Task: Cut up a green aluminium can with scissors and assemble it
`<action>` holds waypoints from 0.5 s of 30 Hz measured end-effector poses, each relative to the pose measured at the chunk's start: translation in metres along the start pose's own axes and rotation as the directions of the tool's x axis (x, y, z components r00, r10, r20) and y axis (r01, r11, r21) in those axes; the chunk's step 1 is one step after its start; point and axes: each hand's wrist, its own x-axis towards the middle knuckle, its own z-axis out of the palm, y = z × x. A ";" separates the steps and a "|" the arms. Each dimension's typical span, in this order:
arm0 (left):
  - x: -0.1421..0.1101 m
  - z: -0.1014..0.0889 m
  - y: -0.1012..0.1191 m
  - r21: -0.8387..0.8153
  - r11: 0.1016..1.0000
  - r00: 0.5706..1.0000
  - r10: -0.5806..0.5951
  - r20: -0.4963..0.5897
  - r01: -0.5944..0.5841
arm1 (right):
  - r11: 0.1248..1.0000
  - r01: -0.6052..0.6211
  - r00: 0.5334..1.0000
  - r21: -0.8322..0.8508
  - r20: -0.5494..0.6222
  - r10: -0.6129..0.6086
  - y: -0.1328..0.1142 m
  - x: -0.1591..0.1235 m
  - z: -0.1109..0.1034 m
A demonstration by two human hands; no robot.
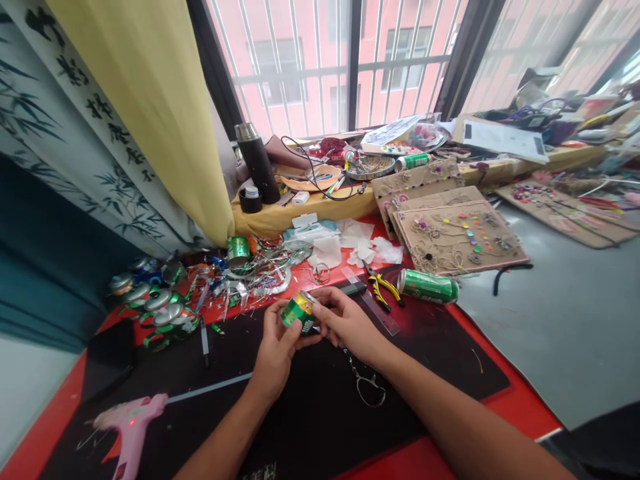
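A red table (520, 407) fills the lower view, topped by a black cutting mat (440, 360), and beyond it runs a window ledge draped in yellow cloth (300, 217). Cardboard panels decorated with twine (457, 240) lean at the table's far edge, and a heap of cut can strips (265, 273) lies on the red surface to the left. A pink hot glue gun (131, 423) rests at the mat's near left corner. Near the hands, a green can (428, 286) lies on its side just beside yellow-handled pliers (383, 287), and steel scissors (367, 387) lie on the mat by the right forearm. The left hand (276, 341) and right hand (346, 321) hold a small green-and-yellow can (299, 311) tilted above the mat. The left fingers curl around its lower side, with the thumb pressed against it, while the right fingers pinch its upper end. Those fingers partly hide the can's end, so its rim is hard to make out.
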 end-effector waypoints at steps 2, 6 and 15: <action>0.002 -0.004 -0.001 0.089 0.996 1.000 0.004 0.025 -0.006 | 1.000 -0.010 1.000 -0.016 -0.004 0.010 0.003 0.001 -0.001; 0.006 -0.011 -0.003 0.222 0.973 0.995 0.053 0.084 -0.070 | 0.999 -0.029 0.999 -0.020 -0.033 0.028 0.005 0.005 -0.006; 0.005 -0.014 -0.003 0.376 0.916 0.988 0.111 0.108 -0.144 | 0.997 -0.019 0.999 -0.079 -0.043 0.016 0.007 0.005 -0.006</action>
